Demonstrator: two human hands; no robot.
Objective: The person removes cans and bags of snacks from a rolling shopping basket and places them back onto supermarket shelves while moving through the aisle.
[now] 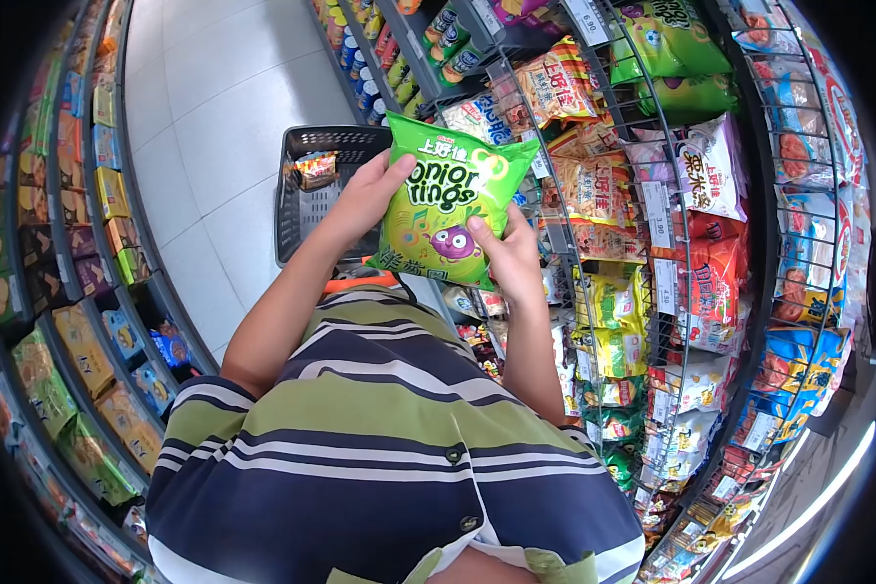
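Between both hands I hold a bright green bag of onion rings [433, 209], its printed front facing up at me. My left hand [368, 195] grips the bag's left edge, thumb on the front near the top. On the lower right side, my right hand [506, 255] grips it with the thumb pressed near the purple cartoon onion; its other fingers are hidden behind the bag. Beyond my left hand, a dark plastic shopping basket [292, 219] sits partly covered by the bag and my forearm. A small brown and orange packet [316, 170] lies inside it.
Close on my right, a wire-fronted shelf rack [652, 185] holds many snack bags, among them green bags [667, 44] and a red bag [715, 277]. Shelves of boxed goods [92, 360] line the left side. Pale floor tiles [204, 127] run between them. Canisters [453, 49] stand farther ahead.
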